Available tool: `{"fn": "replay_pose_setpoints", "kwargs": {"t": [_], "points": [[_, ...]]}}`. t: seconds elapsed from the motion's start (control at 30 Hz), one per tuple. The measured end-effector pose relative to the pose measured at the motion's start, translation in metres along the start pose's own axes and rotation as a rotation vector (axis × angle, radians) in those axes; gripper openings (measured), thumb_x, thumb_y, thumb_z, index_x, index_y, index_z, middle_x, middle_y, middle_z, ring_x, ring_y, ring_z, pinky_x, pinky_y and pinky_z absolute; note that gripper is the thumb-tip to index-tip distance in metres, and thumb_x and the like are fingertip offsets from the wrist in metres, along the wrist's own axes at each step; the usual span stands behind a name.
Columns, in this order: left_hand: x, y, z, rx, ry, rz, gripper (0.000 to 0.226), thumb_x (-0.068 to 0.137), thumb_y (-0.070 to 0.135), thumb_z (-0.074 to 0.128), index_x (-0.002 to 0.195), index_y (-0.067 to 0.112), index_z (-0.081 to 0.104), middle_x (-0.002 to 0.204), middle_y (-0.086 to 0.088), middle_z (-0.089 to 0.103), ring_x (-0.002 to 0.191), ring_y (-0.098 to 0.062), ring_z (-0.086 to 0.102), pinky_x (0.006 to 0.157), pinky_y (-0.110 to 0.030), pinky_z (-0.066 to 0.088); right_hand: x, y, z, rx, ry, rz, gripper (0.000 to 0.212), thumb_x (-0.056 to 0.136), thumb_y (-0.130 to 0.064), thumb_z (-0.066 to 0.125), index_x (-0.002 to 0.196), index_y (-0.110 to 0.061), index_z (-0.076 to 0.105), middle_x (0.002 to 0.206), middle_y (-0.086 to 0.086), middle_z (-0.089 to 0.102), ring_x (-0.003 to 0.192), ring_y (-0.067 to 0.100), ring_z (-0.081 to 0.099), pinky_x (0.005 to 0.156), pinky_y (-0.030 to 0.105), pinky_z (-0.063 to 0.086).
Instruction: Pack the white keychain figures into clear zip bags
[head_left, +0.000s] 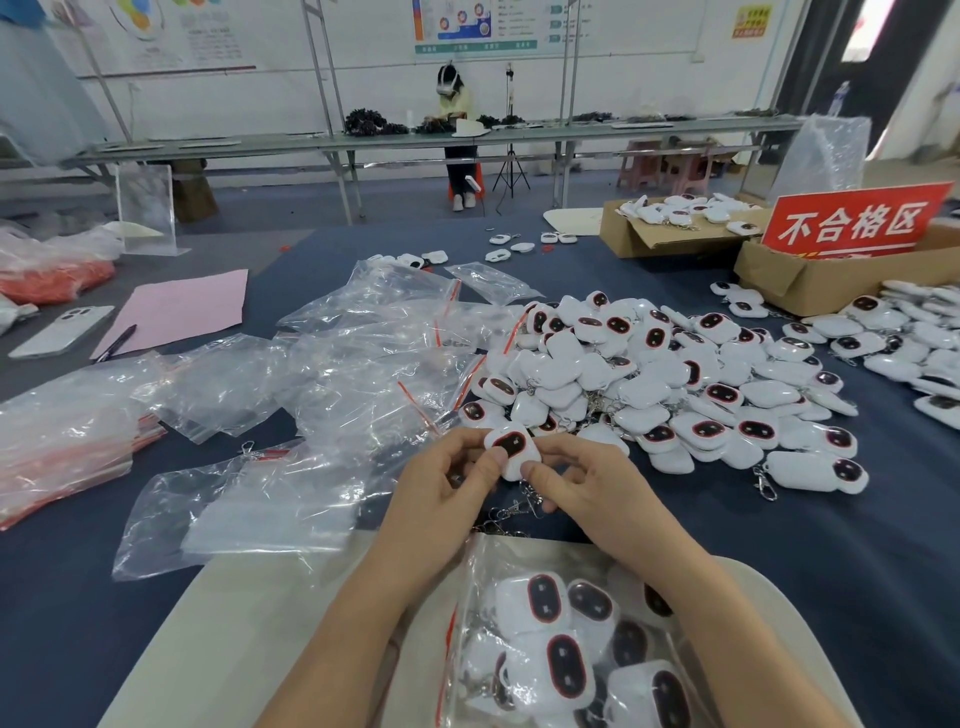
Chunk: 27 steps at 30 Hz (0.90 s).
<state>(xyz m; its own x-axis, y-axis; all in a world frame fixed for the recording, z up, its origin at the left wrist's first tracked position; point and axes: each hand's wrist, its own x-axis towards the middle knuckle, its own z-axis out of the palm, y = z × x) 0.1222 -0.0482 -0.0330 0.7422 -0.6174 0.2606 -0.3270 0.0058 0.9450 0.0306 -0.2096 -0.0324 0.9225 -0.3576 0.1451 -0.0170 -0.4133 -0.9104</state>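
Both hands pinch 1 white keychain figure (511, 451) between them, held above the dark cloth of the table just beside the near edge of the pile of figures (649, 374). The left hand (447, 491) presses its thumb on the figure's left flank with the fingers curled behind; the right hand (587, 488) pinches the lower right corner with thumb and forefinger, the other fingers folded under. The figure's long axis runs away from the person, dark oval face at the far end, and its clasp chain (519, 506) hangs from the near end toward the wrists. The coming move turns on the filled zip bag (561, 649), which lies on a pale tray (249, 597) directly below the forearms, toward the person. Its red zip strip runs along the left side, so the mouth probably faces the left forearm, and the left hand looks nearer to open it. Empty zip bags (337, 364) lie scattered to the left. The only readable writing is 不合格区, white on a red sign (852, 223) standing in a cardboard box (810, 283); the wall posters are too small to read, and no brand shows on the figures.
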Motion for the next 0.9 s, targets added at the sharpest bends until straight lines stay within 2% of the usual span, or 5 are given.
{"fn": "replay_pose_setpoints", "kwargs": {"t": [0.6,0.67,0.77,0.83,0.9], "points": [[0.001,-0.0034,0.0003,-0.007,-0.009,0.018,0.017,0.098,0.031,0.066,0.106,0.045,0.069,0.096,0.011,0.076,0.087,-0.016,0.07,0.08,-0.024,0.057,0.0009,0.0006,0.0018,0.065,0.006,-0.014,0.013,0.093,-0.024,0.067,0.101,-0.033,0.072,0.083,-0.001,0.072,0.068,0.025,0.059,0.083,0.05,0.054],[0.0008,-0.0035,0.0003,-0.018,-0.001,0.023,0.023,0.096,0.03,0.067,0.111,0.048,0.066,0.089,0.01,0.073,0.078,-0.01,0.066,0.072,-0.017,0.052,0.0014,0.0014,0.0027,0.05,0.022,-0.032,0.016,0.093,-0.023,0.067,0.103,-0.036,0.072,0.083,0.001,0.071,0.065,0.032,0.053,0.074,0.048,0.052],[0.0006,-0.0042,-0.0005,-0.002,-0.024,0.037,0.025,0.094,0.026,0.069,0.111,0.045,0.066,0.086,0.014,0.07,0.074,-0.001,0.06,0.069,-0.011,0.047,0.001,0.0012,0.0047,-0.001,0.075,-0.096,0.031,0.092,-0.019,0.068,0.098,-0.049,0.068,0.08,-0.005,0.066,0.06,0.01,0.046,0.061,0.033,0.045],[0.0009,-0.0051,-0.0014,0.003,-0.06,0.049,0.019,0.092,0.026,0.07,0.107,0.038,0.066,0.088,0.015,0.071,0.075,-0.001,0.058,0.069,-0.012,0.046,0.0003,-0.0006,0.005,-0.037,0.125,-0.146,0.038,0.088,-0.013,0.072,0.094,-0.05,0.066,0.08,-0.011,0.06,0.066,0.005,0.048,0.063,0.017,0.041],[0.0011,-0.0068,-0.0025,0.014,-0.086,0.046,0.016,0.09,0.03,0.069,0.105,0.033,0.064,0.088,0.016,0.07,0.075,-0.002,0.055,0.069,-0.018,0.046,-0.0006,-0.0019,0.0048,-0.054,0.158,-0.169,0.04,0.084,-0.01,0.074,0.093,-0.048,0.066,0.086,-0.011,0.06,0.074,0.005,0.05,0.069,0.014,0.042]]}}
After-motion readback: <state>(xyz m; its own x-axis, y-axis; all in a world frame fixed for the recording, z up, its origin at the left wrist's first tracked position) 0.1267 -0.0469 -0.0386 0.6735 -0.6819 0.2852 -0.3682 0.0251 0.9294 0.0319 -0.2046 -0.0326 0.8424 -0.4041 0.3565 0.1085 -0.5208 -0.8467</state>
